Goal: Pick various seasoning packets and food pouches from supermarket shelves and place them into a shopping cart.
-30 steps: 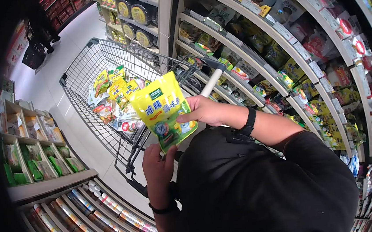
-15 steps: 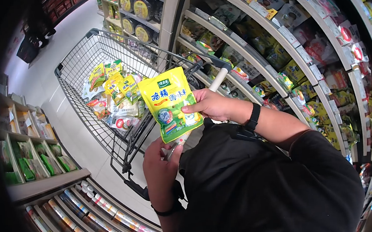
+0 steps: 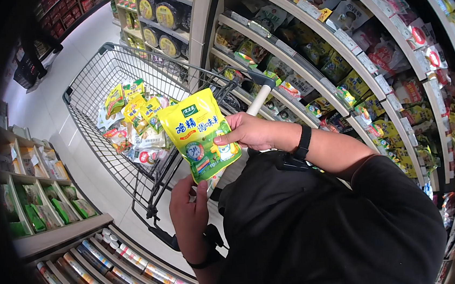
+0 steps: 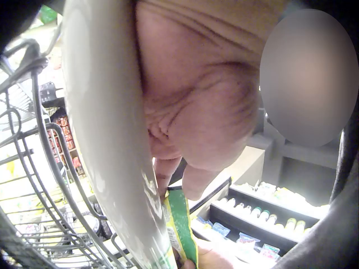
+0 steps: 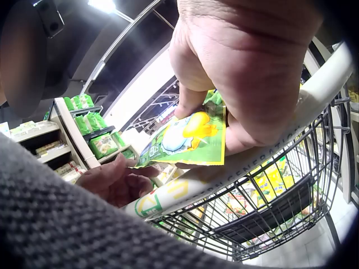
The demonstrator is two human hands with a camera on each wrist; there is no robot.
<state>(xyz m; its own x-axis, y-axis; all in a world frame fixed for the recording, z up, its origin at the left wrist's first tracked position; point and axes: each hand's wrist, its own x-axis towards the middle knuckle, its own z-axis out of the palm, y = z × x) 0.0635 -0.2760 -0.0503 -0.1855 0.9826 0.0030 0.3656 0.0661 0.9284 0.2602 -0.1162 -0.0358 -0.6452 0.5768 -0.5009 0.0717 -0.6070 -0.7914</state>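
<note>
A yellow and green bag of chicken seasoning point(image 3: 197, 139) is held up, front facing the head camera, near the white cart handle point(image 3: 259, 101). My right hand point(image 3: 254, 132) grips its right edge, thumb across the front and the other fingers hidden behind. At the bottom left corner, my left hand point(image 3: 188, 206) pinches the bag between thumb and fingertips. The left wrist view shows the bag's green edge point(image 4: 180, 216) by those fingertips, beside the handle. In the right wrist view, the left hand point(image 5: 115, 182) appears at the bag's far corner.
Beyond the bag stands a wire shopping cart point(image 3: 67, 96) with a pile of packaged foods point(image 3: 134, 123). Stocked shelves point(image 3: 336, 86) rise on the right, with low shelf bins point(image 3: 43, 198) on the left. A person with a black basket point(image 3: 28, 73) is at the upper left.
The bag first turned flatter to the head camera, then shifted slightly left and tilted. Both hands keep hold of it. The person with the basket has moved toward the left edge of view.
</note>
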